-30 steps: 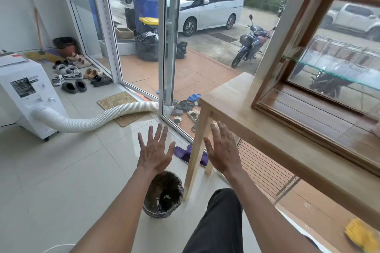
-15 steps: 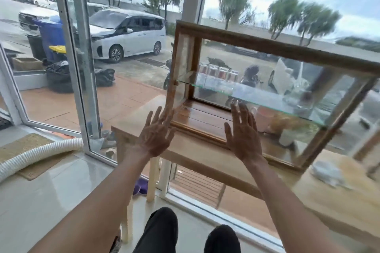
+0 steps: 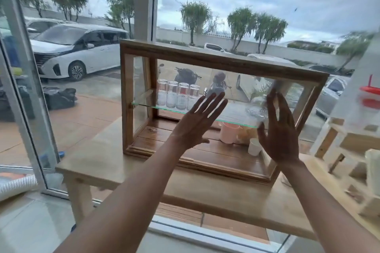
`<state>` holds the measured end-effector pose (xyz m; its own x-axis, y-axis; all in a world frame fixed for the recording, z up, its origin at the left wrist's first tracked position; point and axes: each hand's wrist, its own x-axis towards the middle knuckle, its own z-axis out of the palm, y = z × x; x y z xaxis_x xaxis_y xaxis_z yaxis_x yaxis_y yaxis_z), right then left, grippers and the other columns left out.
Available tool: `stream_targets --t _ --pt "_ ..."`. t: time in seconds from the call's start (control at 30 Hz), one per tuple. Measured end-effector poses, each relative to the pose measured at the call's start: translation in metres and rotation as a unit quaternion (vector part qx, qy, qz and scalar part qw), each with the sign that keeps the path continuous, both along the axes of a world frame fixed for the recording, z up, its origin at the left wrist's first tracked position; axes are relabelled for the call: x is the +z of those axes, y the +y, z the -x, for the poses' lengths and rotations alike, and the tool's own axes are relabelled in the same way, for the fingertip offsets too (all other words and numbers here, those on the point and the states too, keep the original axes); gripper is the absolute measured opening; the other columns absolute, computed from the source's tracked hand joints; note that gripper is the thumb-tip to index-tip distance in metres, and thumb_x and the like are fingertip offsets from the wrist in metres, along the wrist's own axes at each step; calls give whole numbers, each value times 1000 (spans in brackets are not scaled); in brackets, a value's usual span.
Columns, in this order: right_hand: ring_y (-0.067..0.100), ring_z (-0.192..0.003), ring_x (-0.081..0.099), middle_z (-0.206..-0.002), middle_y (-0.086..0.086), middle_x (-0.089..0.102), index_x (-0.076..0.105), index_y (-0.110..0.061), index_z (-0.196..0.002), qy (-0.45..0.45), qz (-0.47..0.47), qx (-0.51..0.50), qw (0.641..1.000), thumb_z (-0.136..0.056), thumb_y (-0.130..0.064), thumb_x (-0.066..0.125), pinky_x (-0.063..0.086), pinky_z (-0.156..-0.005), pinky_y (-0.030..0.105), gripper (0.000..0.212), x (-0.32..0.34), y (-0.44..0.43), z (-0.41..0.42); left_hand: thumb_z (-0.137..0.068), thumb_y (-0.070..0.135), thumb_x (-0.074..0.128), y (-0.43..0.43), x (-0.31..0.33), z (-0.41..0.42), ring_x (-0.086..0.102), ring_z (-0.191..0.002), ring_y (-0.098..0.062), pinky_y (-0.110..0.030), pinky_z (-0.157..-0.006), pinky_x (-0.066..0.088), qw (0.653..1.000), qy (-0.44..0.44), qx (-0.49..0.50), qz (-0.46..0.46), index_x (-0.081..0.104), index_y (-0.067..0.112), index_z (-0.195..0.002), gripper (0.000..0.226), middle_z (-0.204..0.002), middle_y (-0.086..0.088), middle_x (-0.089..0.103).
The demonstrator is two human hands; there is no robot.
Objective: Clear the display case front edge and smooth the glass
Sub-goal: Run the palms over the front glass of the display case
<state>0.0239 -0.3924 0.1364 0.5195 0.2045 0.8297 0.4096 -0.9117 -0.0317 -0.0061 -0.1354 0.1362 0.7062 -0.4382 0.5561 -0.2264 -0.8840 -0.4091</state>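
Observation:
A wooden display case (image 3: 216,61) with glass walls stands on a light wooden table (image 3: 107,162) by the window. Inside, a glass shelf (image 3: 148,106) carries several upturned drinking glasses (image 3: 177,93); a pink cup (image 3: 229,132) and a white cup (image 3: 254,147) sit on the case floor. My left hand (image 3: 197,123) and my right hand (image 3: 280,129) are raised in front of the case's front side, fingers spread, palms toward it, holding nothing. Whether they touch the glass I cannot tell.
A big window with a white frame (image 3: 144,2) runs behind the table, cars and motorbikes outside. A white ribbed hose (image 3: 14,187) lies on the floor at left. Pale wooden shelving (image 3: 349,150) with a red object (image 3: 370,90) stands at right.
My view has swung from the floor and bin up and right to face the case squarely. Both empty hands have risen with it and now hover before the case front.

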Motion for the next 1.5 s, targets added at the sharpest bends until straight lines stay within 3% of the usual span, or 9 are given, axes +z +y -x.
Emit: stream_targets --t 0.17,0.37,0.57,1.03,1.3,1.5 --pt "36 -156 12 -169 20 8 18 -14 -160 31 62 10 998 -89 -24 69 26 -124 50 88 -14 -16 -15 -68 56 81 -11 -4 -22 1 -153 -32 -44 -125 12 999 -30 18 -4 1 6 -157 129 -165 -19 -5" --pt "32 -158 -1 -170 15 -1 13 -18 -161 34 55 11 998 -92 -31 65 21 -124 49 87 -22 -14 -24 -68 56 81 8 -6 -33 5 -154 -28 -43 -125 12 999 -49 8 -10 1 14 -158 127 -167 -13 -2" --pt "34 -158 -1 -170 18 0 14 -16 -161 17 77 1 997 -97 -32 60 19 -122 45 80 -23 8 -27 -72 63 73 35 -7 -35 0 -154 -27 -44 -124 14 997 -61 24 -35 -5 16 -158 125 -167 -11 -6" --pt "39 -156 -8 -168 23 -5 11 -15 -161 21 105 39 993 -100 -36 54 12 -127 52 77 -24 88 -26 -75 59 73 110 -5 -18 -2 -154 -29 -47 -124 13 997 -46 62 -23 -4 17 -158 120 -167 -12 -5" --pt "38 -156 -11 -168 23 -7 9 -17 -161 19 111 44 993 -99 -39 54 4 -128 46 79 -25 123 -28 -75 65 69 143 -7 -16 -6 -153 -30 -48 -123 14 994 -47 92 -32 -7 19 -157 121 -166 -13 -9" --pt "42 -155 -11 -167 27 -8 9 -21 -161 16 129 43 991 -101 -38 54 8 -128 52 77 -27 140 -30 -76 66 68 159 -6 -13 -4 -154 -30 -47 -124 12 993 -52 102 -36 -5 19 -158 119 -166 -13 -6"
